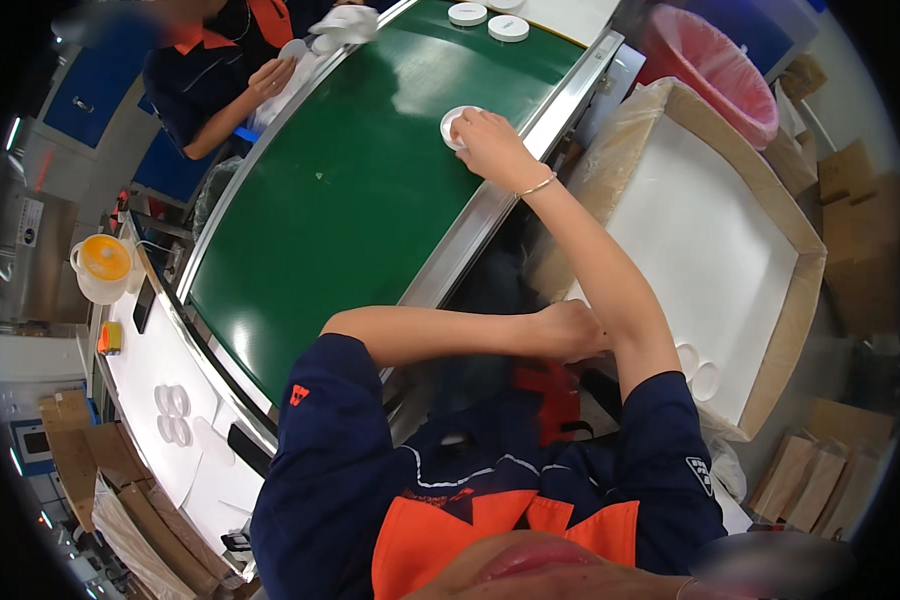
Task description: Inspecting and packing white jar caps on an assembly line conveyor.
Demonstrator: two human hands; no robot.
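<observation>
On the green conveyor belt (340, 235), near its right rail, lies a white round lid or shallow cap (448, 128). My right hand (492, 148) reaches out over it, with the fingers closed on its right side. My left arm crosses in front of me, and my left hand (568, 330) is curled at the near left side of a large carton (808, 300) lined with white. Its fingertips are partly behind my right forearm, so what they hold, if anything, is hidden. Two clear or white round pieces (705, 380) sit in the carton's near corner.
White round lids (508, 28) stand at the belt's far end. Across the belt a co-worker's hand (272, 76) holds a pale round piece. Beyond the carton stands a pink-lined bin (710, 70). At left, a white table (150, 370) bears several clear rings (173, 415) and a yellow-topped jug (105, 262).
</observation>
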